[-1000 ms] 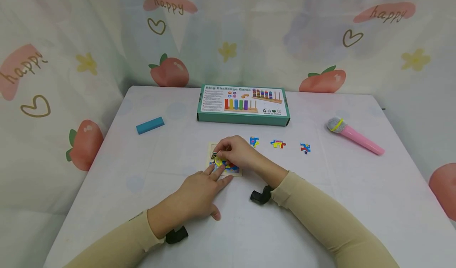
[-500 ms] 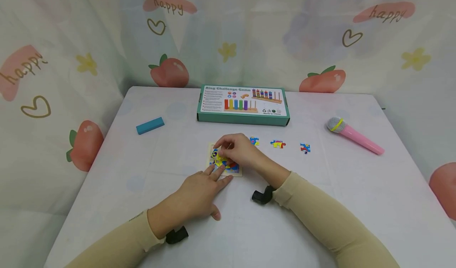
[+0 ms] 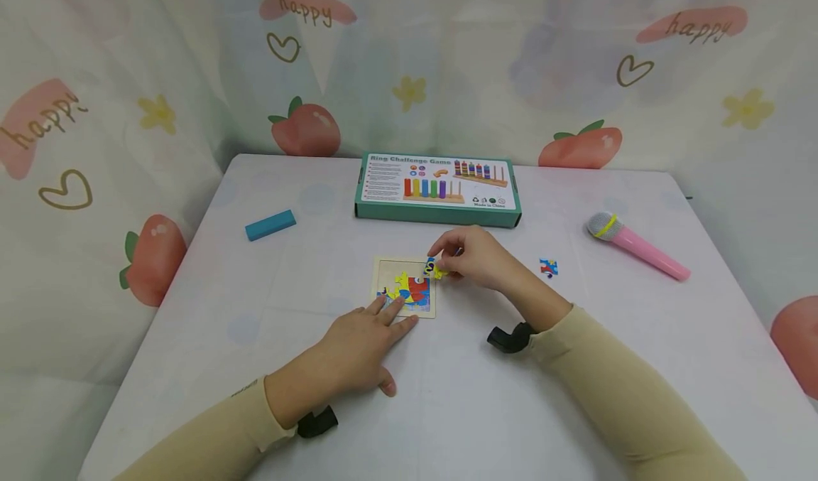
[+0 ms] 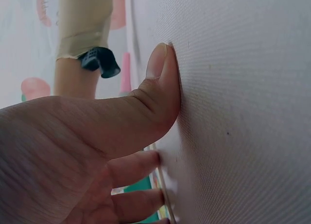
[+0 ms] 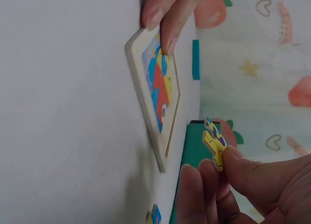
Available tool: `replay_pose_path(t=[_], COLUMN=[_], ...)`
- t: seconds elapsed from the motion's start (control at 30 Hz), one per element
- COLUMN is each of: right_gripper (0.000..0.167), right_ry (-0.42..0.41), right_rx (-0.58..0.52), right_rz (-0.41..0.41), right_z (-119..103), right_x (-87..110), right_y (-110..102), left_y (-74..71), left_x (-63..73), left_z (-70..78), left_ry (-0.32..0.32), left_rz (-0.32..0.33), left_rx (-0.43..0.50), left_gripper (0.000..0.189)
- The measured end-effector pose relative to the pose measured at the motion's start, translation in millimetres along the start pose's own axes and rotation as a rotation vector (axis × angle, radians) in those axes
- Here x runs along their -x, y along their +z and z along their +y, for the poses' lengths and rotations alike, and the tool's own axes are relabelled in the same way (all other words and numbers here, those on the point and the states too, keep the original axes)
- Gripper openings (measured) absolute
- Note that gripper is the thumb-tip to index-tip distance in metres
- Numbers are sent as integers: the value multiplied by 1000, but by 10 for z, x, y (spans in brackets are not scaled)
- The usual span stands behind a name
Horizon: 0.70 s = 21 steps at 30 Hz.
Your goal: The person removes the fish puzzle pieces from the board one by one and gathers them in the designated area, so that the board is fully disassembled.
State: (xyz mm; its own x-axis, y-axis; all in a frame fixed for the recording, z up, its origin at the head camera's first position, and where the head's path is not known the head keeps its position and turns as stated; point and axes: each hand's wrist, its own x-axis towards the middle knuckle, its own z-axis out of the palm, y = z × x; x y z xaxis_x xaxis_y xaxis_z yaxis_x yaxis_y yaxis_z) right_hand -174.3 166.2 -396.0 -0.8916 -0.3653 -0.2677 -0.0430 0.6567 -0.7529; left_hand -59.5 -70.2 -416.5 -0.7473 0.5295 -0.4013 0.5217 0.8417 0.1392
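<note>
Your right grip [image 3: 476,257] pinches a puzzle piece [image 3: 430,267], judged light, stiff; hold its edges. Your left grip [image 3: 353,347], outspread, touches the board [image 3: 387,273] at six o'clock.

Left hand [image 3: 358,346] palm-down, right hand [image 3: 478,257] in a pinch.

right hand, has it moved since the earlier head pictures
Yes, judged against the green box, the right hand has shifted rightward and slightly up the head view.

Green box [image 3: 438,189] at back; blue block [image 3: 270,225] left; pink microphone [image 3: 639,247] right.
</note>
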Motion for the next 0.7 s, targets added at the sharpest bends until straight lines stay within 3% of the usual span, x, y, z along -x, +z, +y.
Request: replay_pose_path(t=[0.3,0.7], right_gripper=[11,8], right_ry=[76,64], right_rx=[83,125], right_rz=[-39,-22], right_z=[299,400], right_x=[90,84], right_y=[-138,-81], left_y=[-8,-3], left_x=[6,8], left_z=[9,9], left_ry=[-6,-7], left_rz=[-5,2], left_rx=[-3,2], left_gripper=[111,110])
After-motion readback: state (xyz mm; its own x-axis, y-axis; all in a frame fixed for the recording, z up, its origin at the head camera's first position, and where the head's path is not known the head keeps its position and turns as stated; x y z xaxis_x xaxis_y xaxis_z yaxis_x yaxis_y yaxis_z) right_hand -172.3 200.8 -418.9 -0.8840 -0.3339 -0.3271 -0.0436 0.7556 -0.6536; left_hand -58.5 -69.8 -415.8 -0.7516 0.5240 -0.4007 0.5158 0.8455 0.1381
